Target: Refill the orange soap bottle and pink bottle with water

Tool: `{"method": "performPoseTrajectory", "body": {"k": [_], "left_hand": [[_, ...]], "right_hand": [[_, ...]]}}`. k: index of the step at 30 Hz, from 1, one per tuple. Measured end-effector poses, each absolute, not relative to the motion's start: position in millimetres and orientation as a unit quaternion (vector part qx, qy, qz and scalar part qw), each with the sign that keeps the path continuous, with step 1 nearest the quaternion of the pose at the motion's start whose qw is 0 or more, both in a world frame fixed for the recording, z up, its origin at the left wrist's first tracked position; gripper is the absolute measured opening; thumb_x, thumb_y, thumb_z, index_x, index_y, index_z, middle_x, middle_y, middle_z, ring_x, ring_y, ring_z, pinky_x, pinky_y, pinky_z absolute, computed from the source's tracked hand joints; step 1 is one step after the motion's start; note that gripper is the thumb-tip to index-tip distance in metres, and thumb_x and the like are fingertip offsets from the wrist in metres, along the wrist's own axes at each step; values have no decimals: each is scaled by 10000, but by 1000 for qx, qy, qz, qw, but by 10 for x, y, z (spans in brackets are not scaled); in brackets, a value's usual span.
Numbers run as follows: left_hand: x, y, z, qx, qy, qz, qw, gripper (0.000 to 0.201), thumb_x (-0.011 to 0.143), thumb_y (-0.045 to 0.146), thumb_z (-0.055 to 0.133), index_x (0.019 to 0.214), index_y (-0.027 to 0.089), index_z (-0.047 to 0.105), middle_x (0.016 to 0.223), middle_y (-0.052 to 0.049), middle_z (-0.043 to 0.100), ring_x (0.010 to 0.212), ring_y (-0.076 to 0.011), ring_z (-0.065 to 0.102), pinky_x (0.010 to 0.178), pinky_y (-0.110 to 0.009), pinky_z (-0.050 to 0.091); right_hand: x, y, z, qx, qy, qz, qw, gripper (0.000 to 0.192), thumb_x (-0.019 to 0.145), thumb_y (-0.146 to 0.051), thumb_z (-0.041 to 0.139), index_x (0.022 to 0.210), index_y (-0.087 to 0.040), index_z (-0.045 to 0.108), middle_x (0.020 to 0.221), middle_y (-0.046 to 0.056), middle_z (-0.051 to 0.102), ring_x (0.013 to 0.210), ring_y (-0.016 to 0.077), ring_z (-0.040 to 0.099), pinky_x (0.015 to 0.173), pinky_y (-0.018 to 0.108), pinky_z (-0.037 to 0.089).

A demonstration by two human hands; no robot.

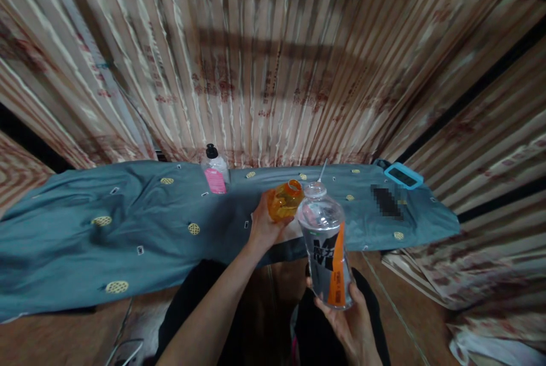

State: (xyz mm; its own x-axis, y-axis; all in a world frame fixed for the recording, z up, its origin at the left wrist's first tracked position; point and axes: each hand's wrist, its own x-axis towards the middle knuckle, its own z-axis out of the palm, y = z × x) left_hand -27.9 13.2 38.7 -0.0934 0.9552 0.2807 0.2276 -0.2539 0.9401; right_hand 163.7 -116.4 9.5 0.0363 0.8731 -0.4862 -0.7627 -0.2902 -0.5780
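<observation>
My left hand (263, 228) is wrapped round an orange see-through bottle (282, 202), its uncapped mouth tilted up and to the right. My right hand (347, 315) grips the lower end of a larger clear plastic bottle (325, 252) with a grey and orange label. That bottle also has no cap, and it stands nearly upright, leaning slightly left. The two bottle necks are close together; whether they touch I cannot tell. A thin white stick (324, 169) shows just behind the clear bottle's neck. Something pale, partly hidden, lies beneath my left hand.
A bottle with a pink label and black cap (216, 175) stands on the blue-green cloth (162, 241) to the left. At the right end lie a light-blue framed object (403, 176) and a blurred dark item (386, 202). A pleated curtain (264, 70) hangs behind.
</observation>
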Motion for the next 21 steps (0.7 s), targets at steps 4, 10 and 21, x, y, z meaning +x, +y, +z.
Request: {"method": "performPoseTrajectory", "body": {"k": [4, 10, 21], "left_hand": [[-281, 138, 395, 579, 518, 531, 338, 619, 665, 226, 815, 1199, 214, 503, 1198, -66, 677, 1126, -275, 662, 996, -442, 524], [-295, 176, 341, 585, 510, 543, 321, 645, 655, 220, 830, 1218, 221, 515, 1202, -70, 666, 1146, -280, 653, 1023, -465, 520], [-297, 212, 255, 603, 499, 534, 320, 653, 680, 267, 829, 1249, 216, 513, 1241, -96, 649, 1224, -308, 609, 1080, -515, 475]], "right_hand": [[1649, -1170, 95, -419, -69, 684, 593, 518, 399, -484, 966, 849, -292, 797, 930, 119, 779, 795, 344, 753, 572, 371, 611], [1694, -1214, 136, -429, -74, 674, 597, 502, 449, -467, 956, 868, -240, 799, 945, 139, 775, 809, 354, 751, 586, 381, 618], [1912, -1311, 79, -413, -90, 707, 566, 461, 604, -438, 910, 1010, -267, 774, 1081, 124, 758, 949, 362, 733, 680, 426, 621]]}}
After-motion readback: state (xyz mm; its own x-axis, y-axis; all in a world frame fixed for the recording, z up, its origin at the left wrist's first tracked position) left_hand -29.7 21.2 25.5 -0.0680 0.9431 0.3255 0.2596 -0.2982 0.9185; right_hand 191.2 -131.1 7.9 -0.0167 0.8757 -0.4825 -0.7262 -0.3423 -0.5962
